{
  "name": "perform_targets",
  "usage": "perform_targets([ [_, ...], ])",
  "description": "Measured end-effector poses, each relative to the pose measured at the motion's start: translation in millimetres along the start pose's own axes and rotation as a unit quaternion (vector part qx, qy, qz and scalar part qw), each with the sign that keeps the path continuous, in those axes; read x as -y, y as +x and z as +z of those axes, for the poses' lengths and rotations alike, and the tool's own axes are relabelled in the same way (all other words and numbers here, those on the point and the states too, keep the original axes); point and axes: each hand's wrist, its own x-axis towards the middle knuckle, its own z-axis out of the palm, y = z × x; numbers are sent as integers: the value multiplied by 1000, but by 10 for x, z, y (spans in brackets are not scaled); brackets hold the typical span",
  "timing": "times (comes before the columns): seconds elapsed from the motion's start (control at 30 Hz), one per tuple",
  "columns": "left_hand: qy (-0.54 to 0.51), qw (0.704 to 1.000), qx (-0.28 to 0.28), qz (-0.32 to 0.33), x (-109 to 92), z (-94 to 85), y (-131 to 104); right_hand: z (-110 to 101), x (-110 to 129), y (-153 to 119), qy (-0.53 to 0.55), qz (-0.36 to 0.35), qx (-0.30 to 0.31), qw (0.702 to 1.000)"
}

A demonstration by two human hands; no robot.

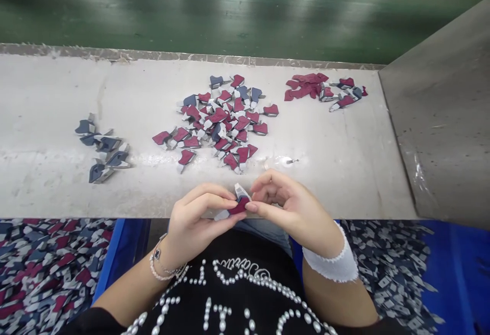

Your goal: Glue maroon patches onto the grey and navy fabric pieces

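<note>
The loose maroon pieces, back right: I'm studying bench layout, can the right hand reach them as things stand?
Probably yes: only a small metallic bit lies roughly between the right hand and the loose maroon pieces, though that hand seems busy with the maroon-faced part in the left hand.

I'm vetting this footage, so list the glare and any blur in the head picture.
Head view: pale vertical reflections streak the glossy green flat strip; head view: glare whitens patches of the smooth white worktop; head view: the held maroon, navy and white piece shows no heavy motion smear.
</note>
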Motion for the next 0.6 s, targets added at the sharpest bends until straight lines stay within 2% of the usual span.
perform_targets([
  [0.2, -27, 999, 20, 2, -52, -45, 11, 10, 40, 7, 10, -41, 93, 995],
  [0.47, -24, 998, 33, 52, -97, -60, 17, 38, 33, 11, -25, -112, 96, 989],
  [0.6, -17, 999, 18, 35, -89, -28, 0, 83, 55, -25, -88, -102, 66, 989],
])
